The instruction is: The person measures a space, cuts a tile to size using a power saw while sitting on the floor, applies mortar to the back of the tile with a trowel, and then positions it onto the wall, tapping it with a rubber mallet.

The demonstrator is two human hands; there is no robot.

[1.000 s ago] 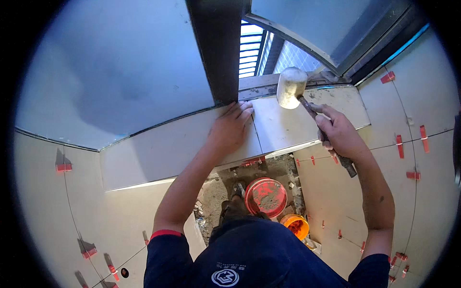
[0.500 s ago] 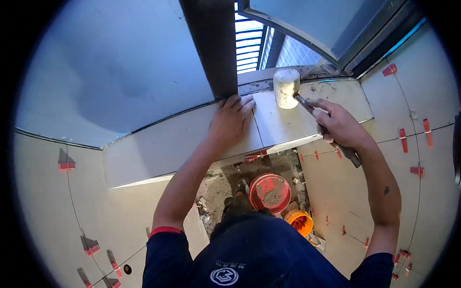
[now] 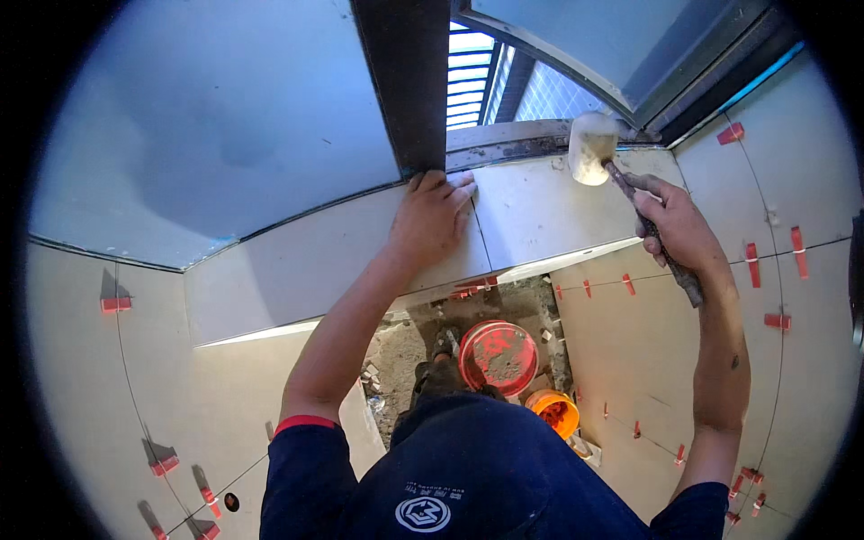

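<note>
My right hand (image 3: 677, 220) is wrapped round the dark handle of a mallet with a white head (image 3: 591, 151). The head is over the right sill tile (image 3: 540, 212), close to the window frame; whether it touches the tile I cannot tell. My left hand (image 3: 427, 220) rests flat on the left sill tile (image 3: 306, 256), fingers stretched toward the dark window post (image 3: 407, 99). Its fingertips lie by the thin joint between the two tiles. Nothing shows in that hand.
An open window sash (image 3: 576, 45) hangs above the right tile. Tiled walls with red levelling wedges (image 3: 753, 265) flank me. Below the sill stand a red bucket (image 3: 499, 358) of mortar and an orange bucket (image 3: 555, 412) holding red pieces, on a rough floor with rubble.
The mallet and my right hand have moved to the right along the sill. My left hand stays at the joint. The view has shifted slightly.
</note>
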